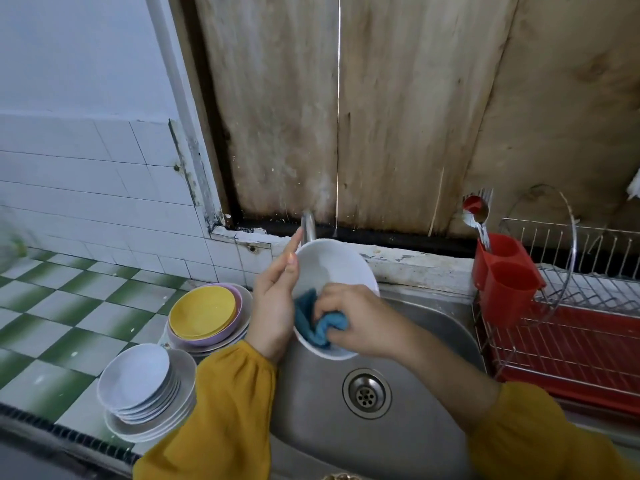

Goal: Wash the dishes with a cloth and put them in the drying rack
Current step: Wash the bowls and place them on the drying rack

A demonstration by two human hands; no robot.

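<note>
Scrubbing one white bowl (329, 265) over the sink (433, 327), a person's right hand (360, 320) bunches one blue cloth (311, 323) in curled fingers inside it. The left hand (275, 306) steadies the tilted rim, fingers straight and pressed together. Two stacks of dishes (204, 315) sit on the table (69, 306) at left. One wire rack (571, 341) with a two-cup red holder (505, 275) stands at right.
</note>
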